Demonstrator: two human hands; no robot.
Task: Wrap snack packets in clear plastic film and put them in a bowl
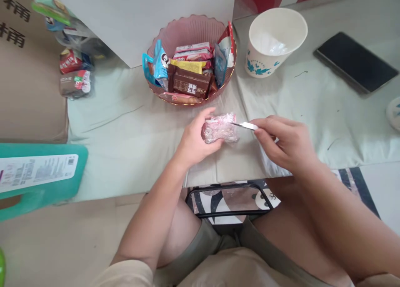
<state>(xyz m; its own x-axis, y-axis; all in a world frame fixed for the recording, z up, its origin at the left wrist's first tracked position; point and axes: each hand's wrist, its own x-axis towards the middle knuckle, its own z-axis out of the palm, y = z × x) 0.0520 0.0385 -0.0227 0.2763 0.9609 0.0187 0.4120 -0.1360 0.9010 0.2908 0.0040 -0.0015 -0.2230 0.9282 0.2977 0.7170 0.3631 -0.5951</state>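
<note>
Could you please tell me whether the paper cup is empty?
Neither empty nor full: crumpled clear plastic lies inside the paper cup, below its rim.

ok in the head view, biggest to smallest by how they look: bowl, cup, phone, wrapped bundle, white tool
1. Bowl
2. Cup and phone, unranked: the phone looks longer, the cup bulkier
3. Bundle
4. Tool, judged by its visible part only
</note>
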